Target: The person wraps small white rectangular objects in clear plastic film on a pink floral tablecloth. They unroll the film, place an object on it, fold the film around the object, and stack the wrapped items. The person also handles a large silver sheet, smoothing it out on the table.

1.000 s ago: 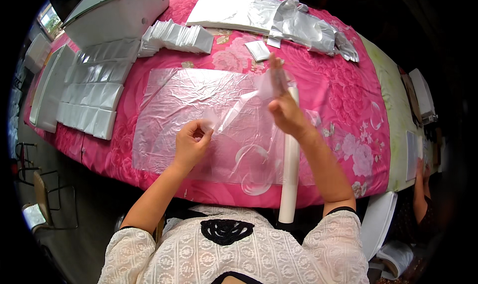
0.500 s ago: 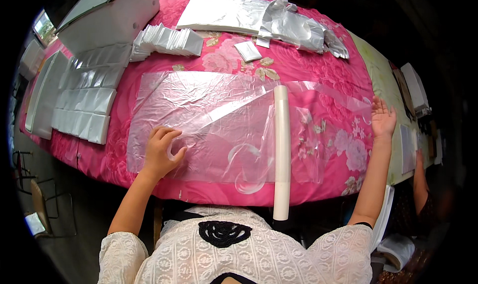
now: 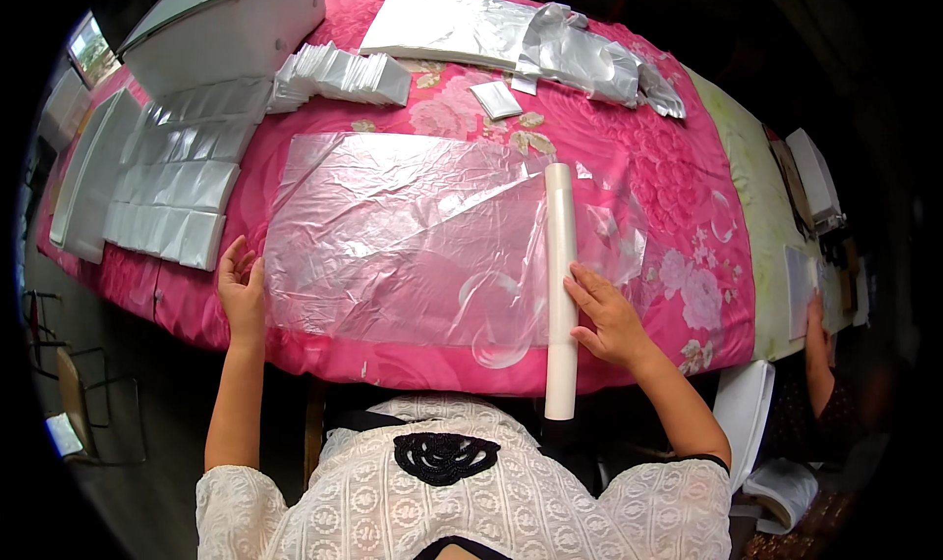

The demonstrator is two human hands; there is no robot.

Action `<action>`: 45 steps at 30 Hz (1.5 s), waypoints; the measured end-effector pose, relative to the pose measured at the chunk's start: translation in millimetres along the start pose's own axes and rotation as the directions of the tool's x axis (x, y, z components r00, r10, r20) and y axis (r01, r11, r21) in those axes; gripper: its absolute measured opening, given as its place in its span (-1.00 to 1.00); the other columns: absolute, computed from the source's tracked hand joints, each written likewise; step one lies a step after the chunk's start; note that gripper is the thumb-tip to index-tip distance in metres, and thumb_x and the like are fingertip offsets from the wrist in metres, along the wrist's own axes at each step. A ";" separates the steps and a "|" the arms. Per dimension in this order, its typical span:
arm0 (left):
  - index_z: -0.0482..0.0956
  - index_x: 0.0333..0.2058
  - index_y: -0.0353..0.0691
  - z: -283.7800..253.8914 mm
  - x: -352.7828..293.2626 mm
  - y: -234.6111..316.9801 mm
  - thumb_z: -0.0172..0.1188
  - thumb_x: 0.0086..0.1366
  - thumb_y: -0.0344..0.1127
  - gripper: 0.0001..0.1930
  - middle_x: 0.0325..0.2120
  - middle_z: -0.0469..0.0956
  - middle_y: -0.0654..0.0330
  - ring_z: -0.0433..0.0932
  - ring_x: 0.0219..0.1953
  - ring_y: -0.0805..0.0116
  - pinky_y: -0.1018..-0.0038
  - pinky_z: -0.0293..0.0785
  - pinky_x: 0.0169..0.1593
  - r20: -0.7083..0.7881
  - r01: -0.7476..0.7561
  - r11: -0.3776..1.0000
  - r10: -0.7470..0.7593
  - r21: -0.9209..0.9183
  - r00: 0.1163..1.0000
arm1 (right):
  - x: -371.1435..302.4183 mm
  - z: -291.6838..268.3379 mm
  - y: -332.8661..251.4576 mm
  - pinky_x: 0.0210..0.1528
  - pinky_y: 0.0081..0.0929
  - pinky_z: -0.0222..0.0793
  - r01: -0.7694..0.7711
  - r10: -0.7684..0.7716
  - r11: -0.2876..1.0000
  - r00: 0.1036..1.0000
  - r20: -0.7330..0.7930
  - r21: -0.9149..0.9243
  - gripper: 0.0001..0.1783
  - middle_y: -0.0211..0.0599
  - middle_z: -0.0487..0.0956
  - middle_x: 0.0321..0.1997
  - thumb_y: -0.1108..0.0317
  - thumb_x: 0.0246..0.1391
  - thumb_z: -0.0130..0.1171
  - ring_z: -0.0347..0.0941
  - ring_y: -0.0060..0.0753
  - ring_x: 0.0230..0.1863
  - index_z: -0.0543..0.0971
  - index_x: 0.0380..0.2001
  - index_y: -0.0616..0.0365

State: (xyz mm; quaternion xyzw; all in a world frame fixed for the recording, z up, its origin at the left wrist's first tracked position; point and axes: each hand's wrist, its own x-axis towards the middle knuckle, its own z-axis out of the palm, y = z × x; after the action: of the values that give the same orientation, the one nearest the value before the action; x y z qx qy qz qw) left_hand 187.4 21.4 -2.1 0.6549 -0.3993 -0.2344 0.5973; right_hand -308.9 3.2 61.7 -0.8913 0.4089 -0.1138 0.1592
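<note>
A thin clear plastic sheet point(image 3: 393, 265), wrinkled and shiny, lies spread over the pink cloth before me. Across its right part rests a long cream-white tube point(image 3: 560, 295), whose near end juts past the table edge. My right hand point(image 3: 606, 316) touches the right side of this tube with its fingertips, fingers spread. Just off the sheet's left edge is my left hand point(image 3: 242, 290), thumb and fingers apart, holding nothing that I can see. Some clear film extends to the right from under the tube.
Rows of silvery-white packets point(image 3: 177, 201) lie at left by a white box point(image 3: 226, 39) and an open tray point(image 3: 93, 182). More packets point(image 3: 339, 77) stand behind the sheet, near one single packet point(image 3: 496, 99). Silvery film point(image 3: 580, 54) lies at the back. Another person's hand point(image 3: 814, 309) is at right.
My right hand has come in from the far right to the tube. My left hand has moved left from over the sheet to beside its left edge.
</note>
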 end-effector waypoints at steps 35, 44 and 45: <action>0.22 -0.01 -0.37 -39.0 -123.1 64.2 0.32 -0.07 -0.31 -0.34 -0.21 0.37 0.03 0.42 -0.17 0.21 0.39 0.35 -0.08 0.329 0.009 0.847 -0.217 0.532 0.919 | 280.5 150.2 -249.9 0.22 -0.16 -0.02 0.425 -0.285 0.889 0.804 -0.522 0.170 -0.56 -0.13 0.36 0.09 0.44 -0.12 0.05 0.17 -0.10 0.19 0.42 -0.07 0.23; 0.23 0.06 -0.40 -58.6 -127.4 50.8 0.24 0.07 -0.26 -0.38 -0.22 0.46 0.06 0.52 -0.27 0.38 0.46 0.51 -0.21 0.715 0.738 0.605 -0.369 -0.300 0.594 | 255.0 146.4 -225.2 0.21 -0.33 0.05 0.048 0.361 0.163 0.927 -0.104 0.986 -0.16 0.17 0.05 0.19 0.34 -0.10 0.11 0.08 -0.06 0.23 -0.07 0.20 0.33; 0.21 0.06 -0.43 -58.9 -128.7 52.5 0.25 0.06 -0.23 -0.35 -0.21 0.45 0.05 0.52 -0.28 0.36 0.45 0.52 -0.22 0.771 0.784 0.483 -0.294 -0.391 0.565 | 251.3 131.5 -225.3 0.18 -0.37 0.14 0.015 0.279 -0.184 0.960 0.037 0.983 -0.15 0.12 0.13 0.14 0.31 -0.08 0.15 0.15 -0.09 0.20 -0.06 0.19 0.34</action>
State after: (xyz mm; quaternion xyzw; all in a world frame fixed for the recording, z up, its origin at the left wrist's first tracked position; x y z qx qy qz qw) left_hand 147.2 161.5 37.3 0.3552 -0.2008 -0.7513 0.5186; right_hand 51.7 -25.5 43.5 -0.3880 0.2797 -0.4529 0.7524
